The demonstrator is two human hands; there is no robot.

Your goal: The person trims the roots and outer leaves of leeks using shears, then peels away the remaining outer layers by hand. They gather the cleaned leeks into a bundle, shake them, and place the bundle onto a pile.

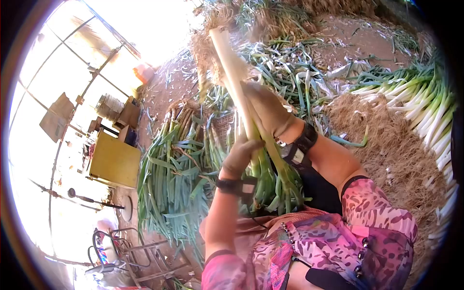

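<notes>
I hold one long leek (231, 65) with both gloved hands; its white stalk points up and away and its green leaves (270, 181) hang toward my lap. My right hand (267, 110) is closed around the white stalk higher up. Lower down, where white turns to green, my left hand (241, 154) grips the same leek. Both wrists wear black straps with a small device. My sleeves are pink and patterned.
A heap of untrimmed leeks (169, 174) lies on the dirt floor at left. Cleaned white-stalked leeks (425, 106) are stacked at right, beside a mound of dry roots and peelings (386, 145). Leaf scraps (290, 67) litter the ground ahead. A yellow box (113, 162) and a metal frame (121, 256) stand far left.
</notes>
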